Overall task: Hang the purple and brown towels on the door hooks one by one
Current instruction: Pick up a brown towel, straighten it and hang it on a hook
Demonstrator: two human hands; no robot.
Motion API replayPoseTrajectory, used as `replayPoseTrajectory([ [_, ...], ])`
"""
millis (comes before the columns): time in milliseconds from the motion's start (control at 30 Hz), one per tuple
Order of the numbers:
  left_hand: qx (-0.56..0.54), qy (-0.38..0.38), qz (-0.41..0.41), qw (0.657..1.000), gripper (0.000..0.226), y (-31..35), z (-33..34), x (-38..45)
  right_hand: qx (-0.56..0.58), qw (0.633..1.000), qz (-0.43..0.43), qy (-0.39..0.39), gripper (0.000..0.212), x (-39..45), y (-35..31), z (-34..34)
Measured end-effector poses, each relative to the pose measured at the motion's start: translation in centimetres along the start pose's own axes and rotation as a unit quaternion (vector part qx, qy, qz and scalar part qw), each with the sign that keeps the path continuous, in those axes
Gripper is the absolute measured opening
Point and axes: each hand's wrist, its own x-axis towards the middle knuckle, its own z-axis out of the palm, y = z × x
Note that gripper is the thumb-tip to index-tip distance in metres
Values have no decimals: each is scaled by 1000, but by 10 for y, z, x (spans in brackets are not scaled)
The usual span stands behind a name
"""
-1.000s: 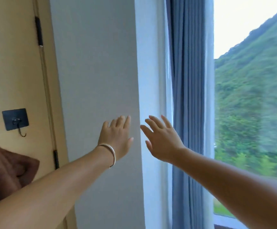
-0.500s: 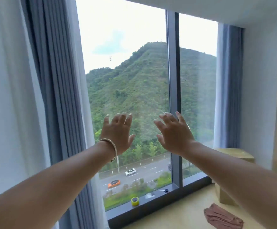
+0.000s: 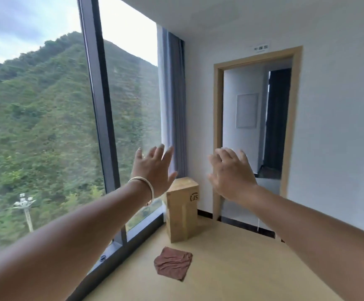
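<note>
Your two bare arms reach forward at chest height. Your left hand [image 3: 153,170], with a pale metal bangle [image 3: 144,189] on its wrist, has its fingers straight and spread and holds nothing. Your right hand [image 3: 231,172] is raised level with it, well apart from it, fingers extended and slightly bent, also holding nothing.

Below and between your hands, the crumpled purplish-brown towel [image 3: 173,262] lies flat on the light wooden floor [image 3: 241,268], near the dark-framed floor-to-ceiling window [image 3: 102,127] and untouched by either hand. Just beyond the towel, an upright tall cardboard box [image 3: 182,210] stands in the corner, beside the grey-blue curtain [image 3: 174,101]. Further back, an open doorway with a light wooden frame [image 3: 294,118] cuts the white wall [image 3: 339,127]. Outside the glass rises a green wooded hillside [image 3: 35,116].
</note>
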Motion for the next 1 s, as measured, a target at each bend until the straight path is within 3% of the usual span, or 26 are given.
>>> replayPoseTrajectory([
  [200,-72,-26,76,994,76,88,51,49,-28,988,134,-67,52,-24,84,35],
  [400,-111,-21,125,986,75,137,107,116,-64,968,206,-128,55,-15,146,87],
  [667,-149,-2,167,975,73,162,189,235,-122,949,229,-179,54,51,197,153],
  [1000,-170,-8,207,963,72,195,268,344,-144,939,249,-187,53,122,248,227],
])
